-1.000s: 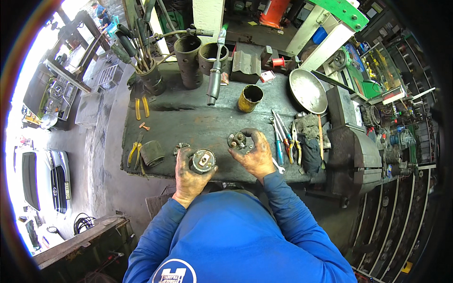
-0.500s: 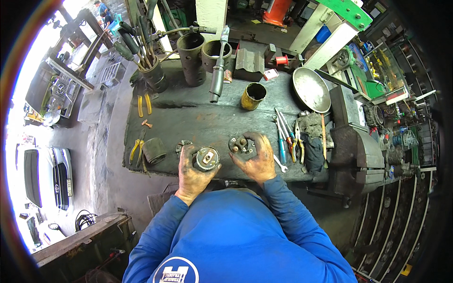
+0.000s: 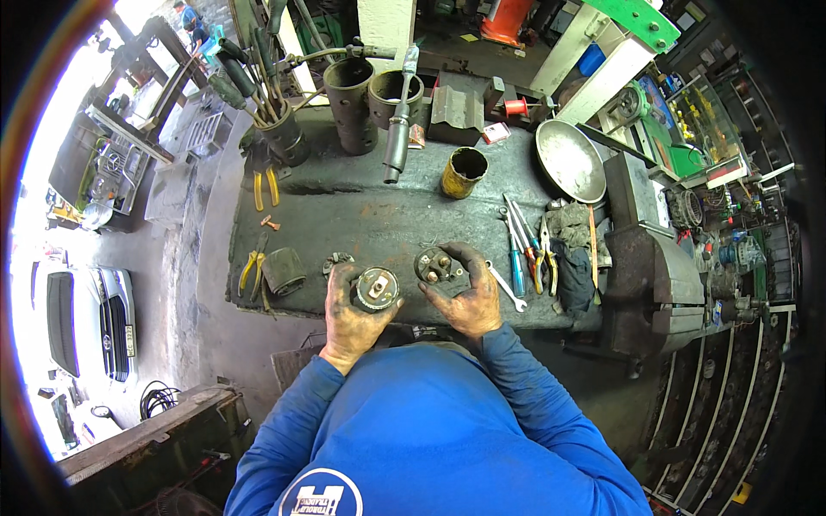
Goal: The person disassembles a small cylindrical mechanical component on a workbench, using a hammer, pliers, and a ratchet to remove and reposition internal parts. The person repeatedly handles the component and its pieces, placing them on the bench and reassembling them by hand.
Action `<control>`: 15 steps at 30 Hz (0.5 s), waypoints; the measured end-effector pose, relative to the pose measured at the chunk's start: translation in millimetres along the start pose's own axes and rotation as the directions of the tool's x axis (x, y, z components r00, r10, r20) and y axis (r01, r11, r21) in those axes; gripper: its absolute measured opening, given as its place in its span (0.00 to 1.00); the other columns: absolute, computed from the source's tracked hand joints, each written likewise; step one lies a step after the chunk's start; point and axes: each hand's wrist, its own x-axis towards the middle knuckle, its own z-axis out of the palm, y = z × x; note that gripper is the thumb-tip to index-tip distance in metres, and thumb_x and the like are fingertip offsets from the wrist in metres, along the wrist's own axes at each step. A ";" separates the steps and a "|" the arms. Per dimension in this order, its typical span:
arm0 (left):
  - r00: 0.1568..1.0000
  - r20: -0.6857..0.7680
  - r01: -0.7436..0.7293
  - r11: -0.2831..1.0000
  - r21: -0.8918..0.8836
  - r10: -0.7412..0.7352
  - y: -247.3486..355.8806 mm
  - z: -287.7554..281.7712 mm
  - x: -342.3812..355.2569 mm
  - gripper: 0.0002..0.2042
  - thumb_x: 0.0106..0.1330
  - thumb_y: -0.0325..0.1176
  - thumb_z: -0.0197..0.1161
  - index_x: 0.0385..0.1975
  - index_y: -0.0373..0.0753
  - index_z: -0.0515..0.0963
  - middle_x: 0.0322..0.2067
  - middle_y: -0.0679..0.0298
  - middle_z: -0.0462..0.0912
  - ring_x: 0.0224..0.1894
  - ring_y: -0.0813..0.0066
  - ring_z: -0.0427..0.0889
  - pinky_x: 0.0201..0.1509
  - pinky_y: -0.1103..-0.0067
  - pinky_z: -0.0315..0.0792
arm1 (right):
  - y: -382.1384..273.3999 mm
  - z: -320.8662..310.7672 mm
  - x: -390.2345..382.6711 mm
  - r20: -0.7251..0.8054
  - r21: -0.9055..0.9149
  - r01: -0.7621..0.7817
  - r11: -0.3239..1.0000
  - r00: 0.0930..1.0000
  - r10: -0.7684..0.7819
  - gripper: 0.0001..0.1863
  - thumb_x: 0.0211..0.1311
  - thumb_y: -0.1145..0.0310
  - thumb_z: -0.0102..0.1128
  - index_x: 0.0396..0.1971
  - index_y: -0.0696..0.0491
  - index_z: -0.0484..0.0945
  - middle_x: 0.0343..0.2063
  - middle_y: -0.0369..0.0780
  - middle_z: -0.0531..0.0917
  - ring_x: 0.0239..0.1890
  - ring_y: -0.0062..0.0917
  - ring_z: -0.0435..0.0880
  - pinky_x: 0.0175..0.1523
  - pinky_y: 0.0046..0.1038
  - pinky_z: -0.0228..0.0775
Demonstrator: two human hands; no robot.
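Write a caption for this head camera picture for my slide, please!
Greasy left hand holds a round metal part, right hand a smaller one, over a cluttered workbench.

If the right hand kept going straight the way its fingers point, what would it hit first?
The right hand points up the bench and slightly left, fingers already on a small round metal cap. Beyond that lies bare benchtop, then probably the yellow can, though depth is unclear.

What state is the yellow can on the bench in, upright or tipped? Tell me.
Upright: the yellow can stands on its base on the workbench, open mouth up.
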 end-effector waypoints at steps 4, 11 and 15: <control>1.000 -0.014 0.003 1.000 -0.025 -0.004 4.2 -0.1 1.6 0.39 0.40 0.30 0.90 0.52 0.36 0.72 0.49 0.51 0.76 0.51 0.49 0.80 0.59 0.61 0.76 | 6.2 3.9 -5.0 -0.002 0.181 -0.047 0.982 0.999 0.048 0.55 0.51 0.68 0.87 0.76 0.54 0.60 0.63 0.50 0.81 0.66 0.39 0.82 0.72 0.39 0.73; 0.999 0.009 0.039 0.999 -0.032 -0.039 10.7 1.3 1.4 0.36 0.41 0.27 0.88 0.51 0.36 0.73 0.50 0.55 0.78 0.53 0.57 0.79 0.62 0.65 0.75 | 12.7 4.4 -8.1 0.020 0.380 -0.096 0.920 0.995 0.095 0.58 0.53 0.69 0.86 0.80 0.53 0.54 0.65 0.51 0.81 0.69 0.41 0.80 0.72 0.41 0.74; 0.997 0.014 0.072 0.997 -0.041 -0.071 12.4 3.3 0.8 0.35 0.41 0.27 0.88 0.50 0.36 0.74 0.48 0.57 0.77 0.52 0.58 0.79 0.61 0.65 0.75 | 14.7 2.0 -8.6 0.052 0.404 -0.130 0.905 0.991 0.120 0.57 0.56 0.70 0.84 0.80 0.53 0.52 0.67 0.52 0.78 0.68 0.38 0.80 0.72 0.39 0.73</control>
